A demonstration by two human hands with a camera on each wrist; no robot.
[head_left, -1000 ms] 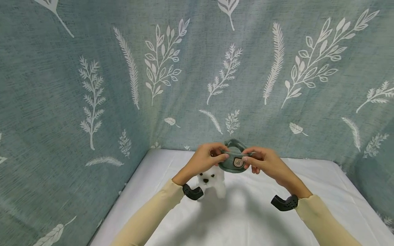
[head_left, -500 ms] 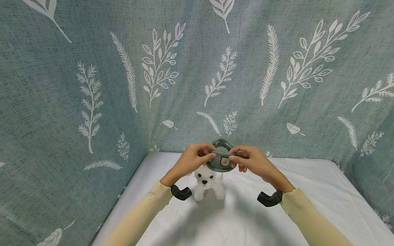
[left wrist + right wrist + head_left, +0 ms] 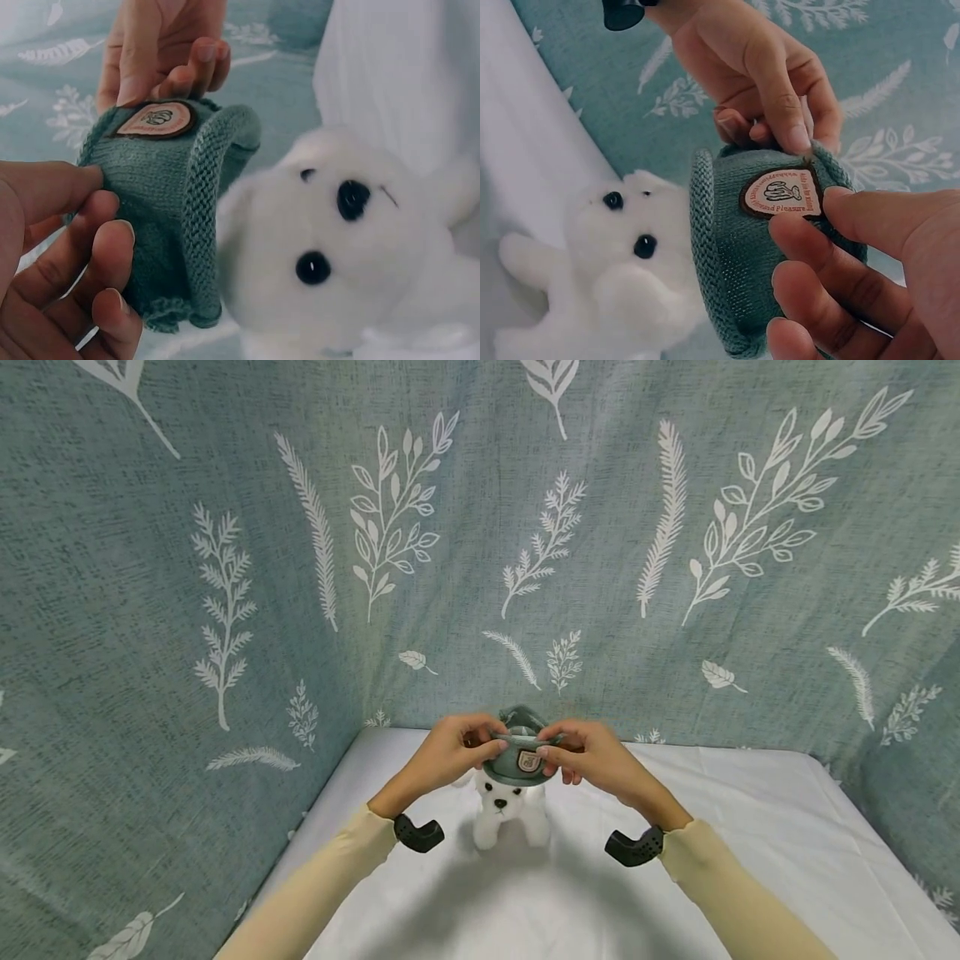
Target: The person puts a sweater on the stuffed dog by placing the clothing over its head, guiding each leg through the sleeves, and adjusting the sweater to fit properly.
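A small green knitted garment (image 3: 506, 768) with rolled edges and a pink patch (image 3: 784, 193) is held up between both hands in the head view. My left hand (image 3: 453, 752) pinches its upper edge on the left side between thumb and fingers. On the other side my right hand (image 3: 592, 756) pinches the same edge beside the patch. A white plush dog (image 3: 501, 822) stands upright just beneath, facing me. The garment's lower rolled rim overlaps the top of the dog's head, and white shows through the upper opening. In the left wrist view this rim meets the fur above the eyes.
The dog stands on a table covered by a white cloth (image 3: 712, 827). Blue-green curtains (image 3: 480, 527) with white leaf prints hang behind and on both sides. Each wrist carries a black device (image 3: 418, 833).
Both hands have moved left together with the knitted garment, from right of the plush dog to over its head. The dog's face shows more fully than one second ago.
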